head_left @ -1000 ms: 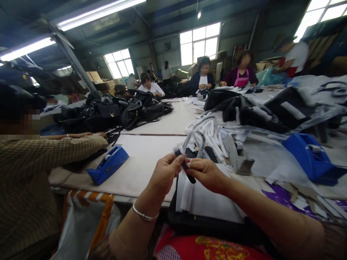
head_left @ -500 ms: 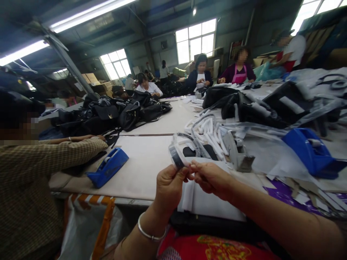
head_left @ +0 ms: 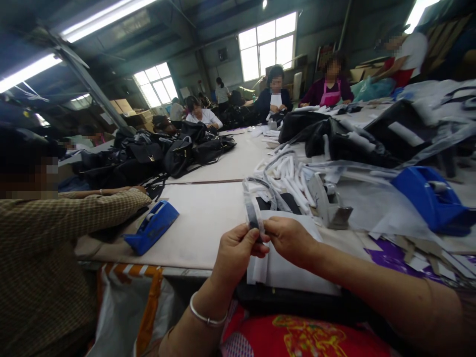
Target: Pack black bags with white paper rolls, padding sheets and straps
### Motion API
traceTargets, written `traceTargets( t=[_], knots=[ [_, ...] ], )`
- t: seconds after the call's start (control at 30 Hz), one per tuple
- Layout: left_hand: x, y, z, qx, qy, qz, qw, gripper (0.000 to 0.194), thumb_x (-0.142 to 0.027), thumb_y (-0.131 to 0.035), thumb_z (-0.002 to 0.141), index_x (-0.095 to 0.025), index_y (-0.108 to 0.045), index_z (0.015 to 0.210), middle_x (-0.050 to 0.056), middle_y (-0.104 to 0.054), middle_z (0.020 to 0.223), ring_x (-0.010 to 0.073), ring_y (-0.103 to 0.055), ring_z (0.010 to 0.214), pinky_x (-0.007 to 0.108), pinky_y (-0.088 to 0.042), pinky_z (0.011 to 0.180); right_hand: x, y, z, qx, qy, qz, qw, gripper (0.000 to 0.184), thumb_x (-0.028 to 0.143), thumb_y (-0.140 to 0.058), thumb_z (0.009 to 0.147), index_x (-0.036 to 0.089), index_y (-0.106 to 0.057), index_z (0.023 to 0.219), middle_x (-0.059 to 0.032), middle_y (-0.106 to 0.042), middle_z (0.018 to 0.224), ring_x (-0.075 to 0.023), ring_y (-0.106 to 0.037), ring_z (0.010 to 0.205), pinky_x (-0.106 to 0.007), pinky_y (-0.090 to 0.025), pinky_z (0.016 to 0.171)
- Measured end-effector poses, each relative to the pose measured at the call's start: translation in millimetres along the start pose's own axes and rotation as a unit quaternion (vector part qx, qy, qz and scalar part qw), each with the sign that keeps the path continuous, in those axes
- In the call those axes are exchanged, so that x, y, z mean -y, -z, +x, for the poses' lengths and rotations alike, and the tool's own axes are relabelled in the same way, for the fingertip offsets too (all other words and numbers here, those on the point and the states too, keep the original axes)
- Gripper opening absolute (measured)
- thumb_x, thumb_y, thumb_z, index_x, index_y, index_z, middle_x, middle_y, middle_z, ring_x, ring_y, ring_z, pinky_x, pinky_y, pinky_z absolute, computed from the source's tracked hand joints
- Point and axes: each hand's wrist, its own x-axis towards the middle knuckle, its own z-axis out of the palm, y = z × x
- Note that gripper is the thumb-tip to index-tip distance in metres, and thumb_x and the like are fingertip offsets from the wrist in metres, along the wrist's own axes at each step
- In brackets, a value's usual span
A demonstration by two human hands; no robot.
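Observation:
Both of my hands meet at the near edge of the table. My left hand (head_left: 236, 248) pinches the lower part of a dark bag handle (head_left: 255, 214) wrapped in translucent white film, thumb on top. Closed beside it, my right hand (head_left: 292, 240) has its fingertips at the wrap's right edge; exactly what they grip is hidden. The wrapped handle arches up and away from my fingers. Below lies a white sheet (head_left: 293, 275) over a black bag (head_left: 275, 296) near my lap.
A blue tape dispenser (head_left: 154, 228) stands left, a grey one (head_left: 330, 203) and another blue one (head_left: 427, 198) right. White foam strips (head_left: 288, 171) lie behind my hands. Black bags (head_left: 178, 153) pile up further back. A co-worker's checked sleeve (head_left: 111, 208) reaches in from the left.
The wrapped handle has turned more upright, and my hands have shifted slightly right. My right-hand fingers have moved a little along its edge. The view has tilted slightly.

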Motion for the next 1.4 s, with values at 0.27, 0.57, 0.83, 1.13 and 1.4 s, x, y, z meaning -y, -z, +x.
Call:
traceTargets(
  t=[0.27,0.57,0.83,1.13,1.4],
  knots=[
    [3.9,4.8,4.0,-0.005,0.077,-0.046,0.996,0.051,-0.04,-0.082,0.072,-0.015,-0.06,0.111,0.007,-0.075,0.08,0.017,-0.072,0.062,0.023,-0.057,0.052,-12.1,-2.1,-0.3,-0.023,0.052,-0.065,0.996,0.027,0.007,-0.046,0.084,0.019,-0.068,0.093,-0.0015,-0.058,0.071,-0.0129,-0.049,0.061,-0.024,-0.032,0.059],
    [14.7,9.1,5.4,-0.009,0.101,-0.131,0.986,0.037,-0.028,-0.089,0.065,-0.012,-0.067,0.089,0.001,-0.069,0.075,0.0096,-0.067,0.063,0.02,-0.058,0.06,-19.8,5.0,-3.1,-0.009,0.118,-0.175,0.977,0.03,0.01,-0.047,0.086,0.019,-0.068,0.107,-0.0028,-0.057,0.072,-0.015,-0.046,0.061,-0.028,-0.027,0.057],
    [16.3,5.7,5.9,-0.004,0.131,-0.098,0.986,0.039,-0.034,-0.092,0.059,-0.011,-0.068,0.079,0.003,-0.069,0.067,0.0124,-0.067,0.061,0.022,-0.058,0.057,-24.6,-1.9,-7.5,0.009,0.171,-0.168,0.971,0.017,0.007,-0.049,0.083,0.018,-0.062,0.085,-0.0035,-0.058,0.071,-0.0154,-0.046,0.061,-0.029,-0.028,0.057],
    [19.8,-4.3,6.3,0.005,0.09,-0.083,0.992,0.04,-0.029,-0.086,0.066,-0.015,-0.061,0.094,0.001,-0.071,0.073,0.0076,-0.058,0.046,0.021,-0.053,0.046,-29.2,-4.2,-7.6,0.012,0.175,-0.015,0.984,0.02,0.008,-0.044,0.087,0.018,-0.06,0.085,-0.003,-0.061,0.074,-0.0147,-0.051,0.065,-0.026,-0.037,0.062],
    [23.9,-1.8,1.8,-0.093,-0.042,0.072,0.992,0.014,-0.026,-0.077,0.076,-0.016,-0.067,0.08,-0.001,-0.067,0.067,0.0109,-0.063,0.054,0.022,-0.054,0.054,-10.7,14.3,-8.8,-0.015,-0.049,0.13,0.99,0.031,0.033,-0.049,0.095,0.017,-0.067,0.076,-0.0043,-0.061,0.073,-0.0174,-0.055,0.072,-0.029,-0.04,0.069]
  ],
)
